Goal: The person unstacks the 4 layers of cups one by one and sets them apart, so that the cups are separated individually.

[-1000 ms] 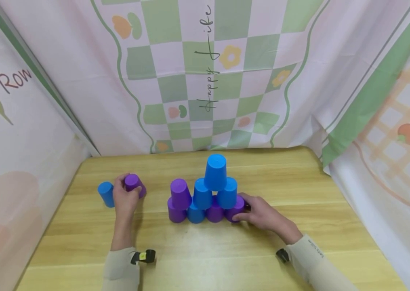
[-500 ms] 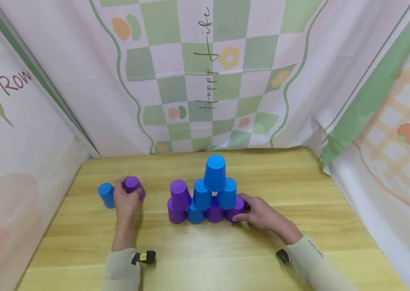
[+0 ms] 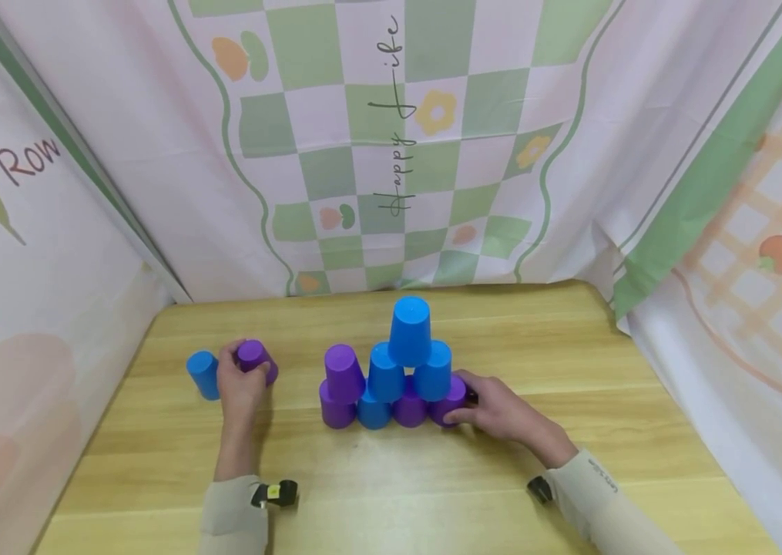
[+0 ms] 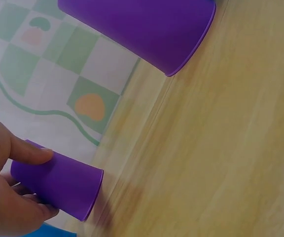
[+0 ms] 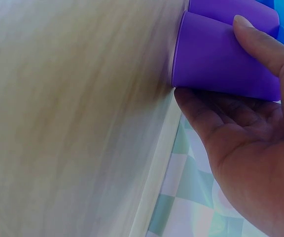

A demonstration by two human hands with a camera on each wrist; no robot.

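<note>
Hardly any movement vs 1 s ago, just slight view drift. L hand [image 3: 241,384] pinches a purple cup [image 3: 252,355], mouth down, long axis approx. upright; lone blue cup [image 3: 204,375] just L of that hand. Key relation, prob.: cup pyramid [image 3: 387,374] sits R of held cup, well apart, w/ R hand [image 3: 499,408] clasped round its R-end bottom purple cup [image 5: 216,57].

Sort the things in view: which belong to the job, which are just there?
Job:
purple cup in the left hand
loose blue cup
eight-cup stack; the right hand grips its bottom-right cup

Just there:
table
printed curtain
wrist cameras
</note>
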